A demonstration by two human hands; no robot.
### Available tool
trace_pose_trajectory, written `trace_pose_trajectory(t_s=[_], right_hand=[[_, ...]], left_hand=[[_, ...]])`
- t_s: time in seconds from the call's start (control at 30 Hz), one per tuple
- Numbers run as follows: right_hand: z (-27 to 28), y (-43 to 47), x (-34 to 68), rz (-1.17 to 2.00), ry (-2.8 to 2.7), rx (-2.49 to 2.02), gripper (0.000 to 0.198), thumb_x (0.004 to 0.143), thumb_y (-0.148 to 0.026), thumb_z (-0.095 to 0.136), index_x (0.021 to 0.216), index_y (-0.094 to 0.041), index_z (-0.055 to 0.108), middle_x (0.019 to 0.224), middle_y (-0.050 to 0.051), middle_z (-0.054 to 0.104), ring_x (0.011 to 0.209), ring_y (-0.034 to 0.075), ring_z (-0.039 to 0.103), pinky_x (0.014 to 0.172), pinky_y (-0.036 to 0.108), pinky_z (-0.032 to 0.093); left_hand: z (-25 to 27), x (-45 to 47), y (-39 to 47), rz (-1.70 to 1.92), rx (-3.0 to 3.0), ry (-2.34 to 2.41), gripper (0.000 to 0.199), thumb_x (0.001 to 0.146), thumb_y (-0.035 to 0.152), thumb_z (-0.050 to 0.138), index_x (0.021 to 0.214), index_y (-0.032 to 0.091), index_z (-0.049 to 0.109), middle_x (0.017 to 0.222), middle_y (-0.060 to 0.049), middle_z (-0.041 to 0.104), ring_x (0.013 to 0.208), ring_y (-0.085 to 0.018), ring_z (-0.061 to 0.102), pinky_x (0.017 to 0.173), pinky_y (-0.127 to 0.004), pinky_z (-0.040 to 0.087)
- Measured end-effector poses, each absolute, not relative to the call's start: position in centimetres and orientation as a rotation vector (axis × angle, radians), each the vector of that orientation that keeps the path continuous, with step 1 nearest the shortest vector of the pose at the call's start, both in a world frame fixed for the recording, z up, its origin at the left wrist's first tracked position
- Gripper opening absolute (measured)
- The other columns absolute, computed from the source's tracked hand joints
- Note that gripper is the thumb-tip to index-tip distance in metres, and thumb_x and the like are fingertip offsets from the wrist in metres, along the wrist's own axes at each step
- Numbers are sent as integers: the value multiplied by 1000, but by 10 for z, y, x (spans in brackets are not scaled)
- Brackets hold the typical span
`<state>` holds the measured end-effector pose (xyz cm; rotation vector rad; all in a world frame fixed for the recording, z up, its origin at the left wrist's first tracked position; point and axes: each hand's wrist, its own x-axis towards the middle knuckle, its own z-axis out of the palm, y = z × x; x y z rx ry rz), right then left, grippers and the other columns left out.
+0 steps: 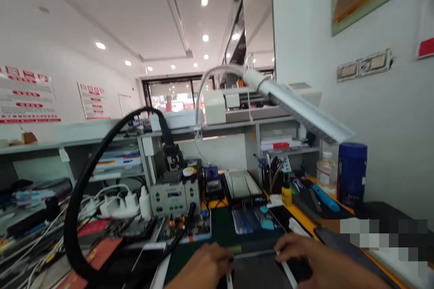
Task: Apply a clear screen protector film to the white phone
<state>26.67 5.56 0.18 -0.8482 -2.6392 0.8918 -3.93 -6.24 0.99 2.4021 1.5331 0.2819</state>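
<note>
A tablet [259, 271] with a dark face and white edges lies at the bottom middle, its near part cut off by the frame. My left hand [207, 265] is at its left edge, fingers bent and closed on the rim. On the opposite side, my right hand [303, 253] pinches the white right edge near the top corner. Under and behind the tablet is a dark green work mat [220, 226]. Just beyond it lies a clear plastic sheet [242, 221] with small light-blue pieces on it. My fingertips are partly hidden and slightly blurred.
A grey soldering or hot-air station [174, 198] stands behind the mat, its thick black hose [73, 207] looping at left. Opened device parts [200, 226] lie before it. A white lamp [298, 106] hangs overhead. At right are a yellow bottle [286, 195] and a blue canister [352, 174].
</note>
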Motion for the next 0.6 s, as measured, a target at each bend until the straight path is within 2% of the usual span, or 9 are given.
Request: trace_pose_trajectory(t_s=[0.03,0.07,0.17,0.37,0.6], right_hand=[[3,56,267,931,-2658,-875,56,68,-40,85,120,-26,72,138,10,57,127,37,54,104,43,46],[5,57,267,963,-2679,-890,55,71,-45,82,123,-28,72,141,9,56,128,36,53,106,43,45],[11,62,265,1102,-2708,-984,58,76,-56,75,129,-33,68,149,8,48,128,37,53,93,38,54],[4,66,267,1006,-2760,-993,55,79,-58,72,130,-37,66,149,6,47,124,38,55,88,41,56],[4,67,264,946,-2753,-993,54,77,-57,74,127,-36,69,145,5,52,125,38,55,98,45,52]], left_hand=[[10,-41,-64,312,2403,1567,55,74,51,79,122,26,70,135,-10,63,121,-36,58,106,-49,44],[11,-44,-66,340,2392,1607,57,75,51,77,125,26,69,136,-10,62,120,-36,58,106,-48,43],[17,-52,-68,236,2352,1572,64,79,58,69,135,26,63,140,-10,59,122,-38,56,103,-50,45],[16,-56,-66,252,2351,1562,61,82,57,66,134,25,64,139,-9,59,121,-36,56,105,-49,44],[12,-57,-65,268,2364,1562,57,84,54,66,133,25,65,137,-10,60,120,-34,57,103,-47,45]])
